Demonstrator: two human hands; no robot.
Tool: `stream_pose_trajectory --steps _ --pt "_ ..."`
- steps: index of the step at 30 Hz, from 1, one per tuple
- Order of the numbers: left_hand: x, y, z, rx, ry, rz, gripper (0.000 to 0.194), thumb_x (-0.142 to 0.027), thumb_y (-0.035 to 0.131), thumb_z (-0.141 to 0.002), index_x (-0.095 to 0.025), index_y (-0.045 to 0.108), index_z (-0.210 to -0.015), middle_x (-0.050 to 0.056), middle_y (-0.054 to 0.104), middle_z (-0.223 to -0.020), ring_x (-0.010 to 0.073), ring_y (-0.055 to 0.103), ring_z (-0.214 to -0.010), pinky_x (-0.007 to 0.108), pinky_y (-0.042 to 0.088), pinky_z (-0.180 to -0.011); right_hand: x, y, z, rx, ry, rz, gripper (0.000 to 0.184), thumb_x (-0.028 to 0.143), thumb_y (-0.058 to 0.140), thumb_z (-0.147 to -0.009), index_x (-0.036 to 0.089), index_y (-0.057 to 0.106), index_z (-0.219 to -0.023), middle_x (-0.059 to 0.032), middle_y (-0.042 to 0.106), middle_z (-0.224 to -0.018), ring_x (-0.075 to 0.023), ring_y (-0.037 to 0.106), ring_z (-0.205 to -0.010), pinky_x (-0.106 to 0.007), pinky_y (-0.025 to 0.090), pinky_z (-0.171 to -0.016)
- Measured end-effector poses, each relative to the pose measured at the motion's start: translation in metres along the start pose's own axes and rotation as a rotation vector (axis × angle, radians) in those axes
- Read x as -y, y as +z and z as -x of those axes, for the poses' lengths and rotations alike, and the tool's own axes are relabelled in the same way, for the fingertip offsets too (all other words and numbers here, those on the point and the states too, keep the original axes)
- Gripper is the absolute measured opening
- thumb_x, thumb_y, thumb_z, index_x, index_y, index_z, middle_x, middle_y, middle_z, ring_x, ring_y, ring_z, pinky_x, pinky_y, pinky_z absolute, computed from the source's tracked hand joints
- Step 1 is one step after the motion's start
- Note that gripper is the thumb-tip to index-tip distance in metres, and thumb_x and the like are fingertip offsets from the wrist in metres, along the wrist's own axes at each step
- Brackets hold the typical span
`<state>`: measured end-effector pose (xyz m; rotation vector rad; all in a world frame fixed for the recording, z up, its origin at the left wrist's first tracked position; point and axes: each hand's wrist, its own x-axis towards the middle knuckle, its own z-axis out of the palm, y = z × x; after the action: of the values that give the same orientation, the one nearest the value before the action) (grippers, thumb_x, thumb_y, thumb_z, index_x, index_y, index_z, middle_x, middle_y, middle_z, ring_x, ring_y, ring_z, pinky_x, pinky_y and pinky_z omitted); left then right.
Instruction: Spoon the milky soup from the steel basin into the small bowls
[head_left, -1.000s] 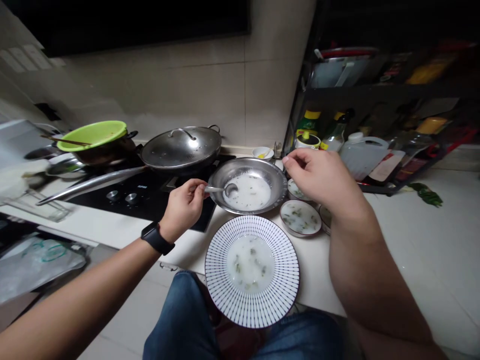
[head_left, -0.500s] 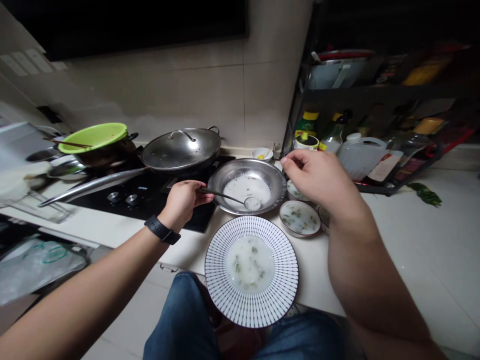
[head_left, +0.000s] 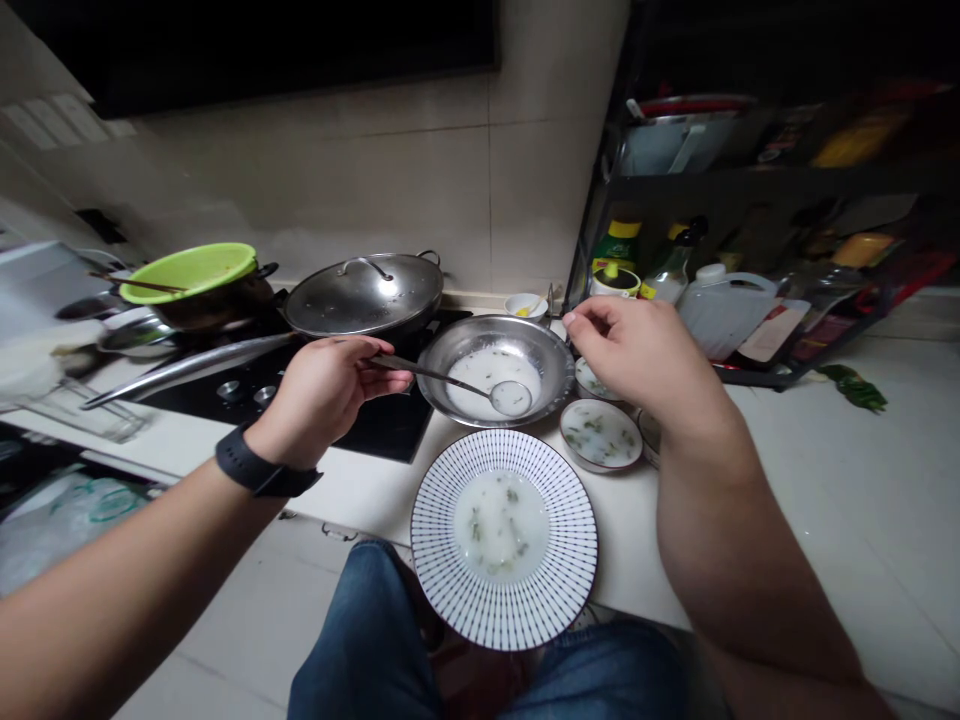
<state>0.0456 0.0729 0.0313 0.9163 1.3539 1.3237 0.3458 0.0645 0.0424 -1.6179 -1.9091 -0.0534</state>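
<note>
My left hand (head_left: 330, 385), with a black watch on the wrist, is closed around the handle of a ladle (head_left: 511, 399). The ladle's bowl holds whitish liquid and sits over a metal basin (head_left: 559, 375) of milky liquid with dark bits. At the basin's right rim, my right hand (head_left: 637, 345) is closed in a pinch; anything between its fingertips is hidden. In front of the basin is a patterned plate (head_left: 435, 565) with milky liquid and green pieces. Beside the basin stands a small bowl (head_left: 600, 436) of similar contents, with more bowls partly behind my right hand.
A lidded wok (head_left: 360, 295) stands on the black hob (head_left: 375, 425), its long handle reaching left. A green colander (head_left: 195, 275) rests on a dark pot. At right, a dark rack (head_left: 750, 190) holds bottles and containers. A leafy green scrap (head_left: 851, 387) lies on the counter.
My left hand has drawn back left and nearer to me, gripping farther along the ladle's handle. The ladle's bowl has risen slightly over the basin. My right hand is almost unmoved.
</note>
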Motion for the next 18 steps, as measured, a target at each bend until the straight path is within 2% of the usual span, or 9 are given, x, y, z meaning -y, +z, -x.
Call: stream_pose_trajectory --steps 6,9,13,18 --pt "0.007 -0.024 0.023 0.060 -0.006 0.030 0.009 -0.014 0.063 -0.083 -0.010 0.071 -0.083 0.011 0.075 -0.071 0.0254 0.077 -0.063 0.038 0.067 -0.068 0.002 -0.002 0.001 -0.001 -0.006 -0.009 0.028 0.035 0.054 -0.098 0.024 0.079 -0.094 -0.0067 0.078 -0.083 -0.0235 0.067 -0.077 -0.033 0.040 -0.066" --pt "0.019 -0.034 0.037 0.051 -0.030 0.045 0.007 -0.017 0.070 -0.079 -0.010 0.071 -0.081 0.010 0.075 -0.072 0.0269 0.078 -0.062 0.038 0.067 -0.067 0.002 -0.002 0.001 0.003 -0.008 -0.004 0.028 0.035 0.054 -0.099 0.024 0.079 -0.095 -0.0068 0.078 -0.084 -0.0234 0.068 -0.077 -0.033 0.040 -0.066" --pt "0.040 -0.043 0.054 0.038 -0.054 0.045 0.014 -0.023 0.077 -0.077 -0.012 0.072 -0.084 0.008 0.074 -0.068 0.0265 0.078 -0.063 0.037 0.065 -0.069 0.002 -0.001 0.001 0.013 -0.009 0.005 0.028 0.036 0.054 -0.099 0.023 0.079 -0.095 -0.0071 0.079 -0.086 -0.0236 0.068 -0.077 -0.033 0.040 -0.066" --pt "0.063 -0.057 0.071 0.148 0.032 -0.025 0.023 -0.033 0.081 -0.079 -0.017 0.077 -0.094 0.010 0.079 -0.079 0.0289 0.080 -0.079 0.041 0.065 -0.081 0.003 0.000 0.002 0.019 -0.012 0.002 0.027 0.037 0.055 -0.099 0.024 0.079 -0.095 -0.0068 0.079 -0.085 -0.0238 0.068 -0.078 -0.033 0.041 -0.068"
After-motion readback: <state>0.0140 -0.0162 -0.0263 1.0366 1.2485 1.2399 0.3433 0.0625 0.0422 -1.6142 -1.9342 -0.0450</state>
